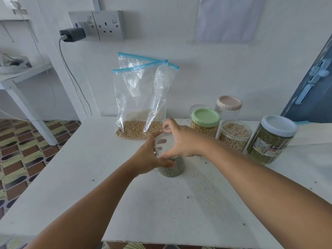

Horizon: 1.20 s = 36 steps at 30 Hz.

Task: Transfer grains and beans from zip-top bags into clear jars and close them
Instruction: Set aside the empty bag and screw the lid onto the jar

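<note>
A small clear jar (172, 170) holding green beans stands in the middle of the white table (161, 203). My left hand (150, 157) grips its side, fingers curled round it. My right hand (181, 141) holds the clear lid (164, 143) on the jar's mouth, thumb and fingers round its rim. Behind the jar, an open zip-top bag (142, 97) with a blue seal stands against the wall, with tan beans in its bottom.
At the right stand a green-lidded jar (205, 123), a pink-lidded jar (229, 106), an uncovered jar of tan beans (234, 135) and a grey-lidded jar of green beans (271, 139). Wall sockets (100, 26) with a plugged charger hang upper left. A patterned floor lies beyond the table's left edge.
</note>
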### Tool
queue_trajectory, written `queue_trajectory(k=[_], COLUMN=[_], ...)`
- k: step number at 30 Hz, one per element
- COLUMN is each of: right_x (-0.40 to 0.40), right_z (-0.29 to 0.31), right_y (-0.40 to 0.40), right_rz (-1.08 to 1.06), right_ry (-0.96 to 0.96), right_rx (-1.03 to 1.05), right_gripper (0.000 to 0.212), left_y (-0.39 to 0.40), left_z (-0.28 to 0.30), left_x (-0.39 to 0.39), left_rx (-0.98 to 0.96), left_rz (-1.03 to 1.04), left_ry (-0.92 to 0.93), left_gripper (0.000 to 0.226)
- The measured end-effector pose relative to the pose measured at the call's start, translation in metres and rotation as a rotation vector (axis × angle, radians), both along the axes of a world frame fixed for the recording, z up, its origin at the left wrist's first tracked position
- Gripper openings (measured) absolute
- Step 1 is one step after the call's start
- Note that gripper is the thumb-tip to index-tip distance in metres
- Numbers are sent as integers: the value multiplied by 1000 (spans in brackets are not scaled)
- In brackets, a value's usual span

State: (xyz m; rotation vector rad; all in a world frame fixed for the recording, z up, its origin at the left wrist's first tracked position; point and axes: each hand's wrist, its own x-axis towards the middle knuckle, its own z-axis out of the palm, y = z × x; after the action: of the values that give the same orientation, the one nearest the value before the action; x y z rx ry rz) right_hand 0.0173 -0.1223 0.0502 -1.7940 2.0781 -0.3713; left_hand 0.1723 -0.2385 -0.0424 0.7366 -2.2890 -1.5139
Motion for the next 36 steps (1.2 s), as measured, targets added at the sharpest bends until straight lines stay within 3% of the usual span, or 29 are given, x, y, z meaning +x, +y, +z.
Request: queue_trajectory(k=[8, 16, 21, 28, 32, 36], right_x=[1, 9, 0, 6, -3, 7], right_z=[-1, -9, 1, -22, -14, -29], right_y=[9, 7, 21, 21, 28, 28], right_rz=[-7, -105, -21, -199, -117, -276], right_ry=[-8, 149, -15, 117, -158, -39], right_rx=[31, -109, 29, -182, -40, -199], right_gripper=[102, 105, 111, 111, 113, 106], left_y=[-1, 2, 3, 4, 5, 6], left_z=[0, -1, -2, -1, -1, -4], left_x=[0, -1, 1, 0, 1, 1], left_rx=[-25, -59, -42, -37, -48, -37], left_rz=[0, 9, 23, 16, 23, 47], left_ry=[-15, -4, -8, -24, -27, -16], left_gripper=[117, 120, 131, 135, 138, 138])
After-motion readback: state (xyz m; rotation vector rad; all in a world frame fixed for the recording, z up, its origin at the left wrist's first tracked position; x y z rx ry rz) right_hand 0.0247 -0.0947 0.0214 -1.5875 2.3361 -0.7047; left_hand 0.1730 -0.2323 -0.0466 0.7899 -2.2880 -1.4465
